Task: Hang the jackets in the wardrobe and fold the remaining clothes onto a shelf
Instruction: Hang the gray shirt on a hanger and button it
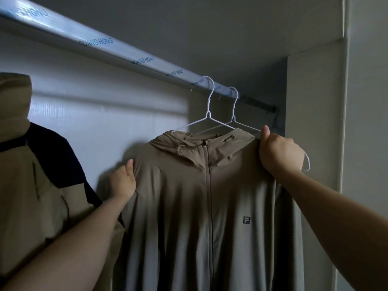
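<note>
Taupe and thin, the zip-up jacket point(189, 206) hangs facing the person inside the wardrobe point(310, 101), its shoulders up at hand height. The left hand point(123, 183) pinches the cloth at one shoulder, thumb up. The right hand point(279, 152) is curled tight round the other shoulder; a loop of white wire shows just past its knuckles, so it seems to hold a hanger's end along with the fabric.

Above the hood two white wire hangers sit hooked on the rail point(126, 53), almost touching: the nearer hanger point(210, 95) and the farther hanger point(234, 106). Their arms cross behind the collar, and I cannot tell which one carries the jacket.

That closeness is the likely trouble. A tug to square the shoulders could snag one wire in the other or lift a hook off the rail. The fabric also looks slick, and on such thin wire a shoulder may slide off once a hand lets go, most likely if the jacket sits off-centre.

To the left, close by the left forearm, a tan-and-navy jacket point(31, 185) hangs and crowds that side. On the right the wardrobe's side wall stands just beyond the right hand, so there is little room to slide the hangers apart.
</note>
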Demonstrator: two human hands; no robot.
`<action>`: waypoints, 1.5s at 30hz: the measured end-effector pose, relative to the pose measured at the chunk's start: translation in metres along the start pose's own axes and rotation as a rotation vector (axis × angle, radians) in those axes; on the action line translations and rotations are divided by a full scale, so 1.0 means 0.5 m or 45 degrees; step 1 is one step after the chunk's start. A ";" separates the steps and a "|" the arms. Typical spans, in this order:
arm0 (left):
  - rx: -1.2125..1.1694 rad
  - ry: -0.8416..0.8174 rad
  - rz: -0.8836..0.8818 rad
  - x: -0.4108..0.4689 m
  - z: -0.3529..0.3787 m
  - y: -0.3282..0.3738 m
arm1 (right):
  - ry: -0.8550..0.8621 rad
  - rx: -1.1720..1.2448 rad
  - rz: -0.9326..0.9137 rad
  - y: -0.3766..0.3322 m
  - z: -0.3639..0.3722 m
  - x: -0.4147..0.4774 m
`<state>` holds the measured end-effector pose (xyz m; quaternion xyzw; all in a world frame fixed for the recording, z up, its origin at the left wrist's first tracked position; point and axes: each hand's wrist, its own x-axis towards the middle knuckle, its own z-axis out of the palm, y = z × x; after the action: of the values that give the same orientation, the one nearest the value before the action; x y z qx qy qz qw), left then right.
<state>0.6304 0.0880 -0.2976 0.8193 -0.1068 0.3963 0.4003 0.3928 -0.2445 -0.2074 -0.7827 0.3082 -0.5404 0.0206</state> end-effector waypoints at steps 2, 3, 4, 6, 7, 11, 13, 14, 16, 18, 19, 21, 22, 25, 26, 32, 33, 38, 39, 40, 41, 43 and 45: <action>0.001 -0.032 -0.021 0.003 0.004 0.013 | -0.013 -0.009 0.013 0.004 -0.005 0.003; -0.005 -0.033 -0.037 0.008 0.003 0.025 | -0.011 -0.013 0.001 0.006 -0.007 0.005; -0.010 -0.013 -0.058 0.016 0.000 0.038 | -0.014 -0.012 -0.022 0.008 -0.009 0.007; -0.060 0.058 -0.092 0.036 -0.008 0.067 | -0.036 0.005 -0.077 0.012 -0.012 0.009; -0.125 0.088 -0.087 0.047 -0.011 0.082 | -0.043 0.016 -0.101 0.016 -0.011 0.007; -0.252 0.091 0.086 0.071 -0.015 0.137 | -0.042 0.045 -0.115 0.038 -0.002 -0.010; -0.243 0.053 0.152 0.074 -0.014 0.151 | -0.052 0.042 -0.053 0.055 0.002 -0.020; -0.256 0.044 0.152 0.075 -0.013 0.153 | -0.045 0.032 -0.026 0.064 0.003 -0.024; -0.245 0.054 0.133 0.073 -0.012 0.144 | -0.026 0.000 -0.001 0.079 0.003 -0.032; -0.161 0.070 0.137 0.069 -0.013 0.125 | -0.029 -0.027 0.007 0.089 0.003 -0.036; -0.110 0.083 0.154 0.066 -0.013 0.116 | -0.039 -0.034 0.012 0.094 0.003 -0.036; -0.032 0.114 0.193 0.062 -0.018 0.104 | -0.062 -0.042 0.022 0.104 0.003 -0.035; -0.013 0.119 0.206 0.061 -0.020 0.099 | -0.071 -0.048 0.028 0.110 0.004 -0.036; 0.003 0.086 0.219 0.061 -0.024 0.085 | -0.075 -0.047 0.033 0.122 0.008 -0.040; 0.000 0.072 0.216 0.060 -0.024 0.084 | -0.067 -0.043 0.025 0.122 0.009 -0.041; -0.049 0.178 0.346 0.058 -0.032 0.134 | 0.010 -0.037 -0.154 0.085 -0.009 -0.020; -0.065 0.150 0.377 0.059 -0.035 0.148 | 0.024 -0.028 -0.199 0.073 -0.013 -0.016; -0.123 0.120 0.279 0.065 -0.031 0.201 | 0.090 -0.068 -0.327 0.007 -0.023 -0.003; -0.097 0.131 0.253 0.065 -0.030 0.205 | 0.090 -0.085 -0.316 -0.001 -0.022 -0.002; -0.070 0.136 0.242 0.065 -0.031 0.204 | 0.077 -0.096 -0.299 -0.005 -0.021 -0.002; -0.043 0.137 0.243 0.064 -0.031 0.202 | 0.061 -0.101 -0.281 -0.006 -0.019 -0.003; -0.005 0.140 0.256 0.064 -0.033 0.194 | 0.042 -0.113 -0.261 -0.002 -0.017 -0.003; 0.004 0.145 0.258 0.064 -0.034 0.185 | 0.057 -0.129 -0.265 0.004 -0.017 -0.003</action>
<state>0.5964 0.0444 -0.2147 0.7811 -0.1657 0.4808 0.3622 0.3842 -0.2428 -0.2061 -0.7982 0.2525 -0.5407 -0.0821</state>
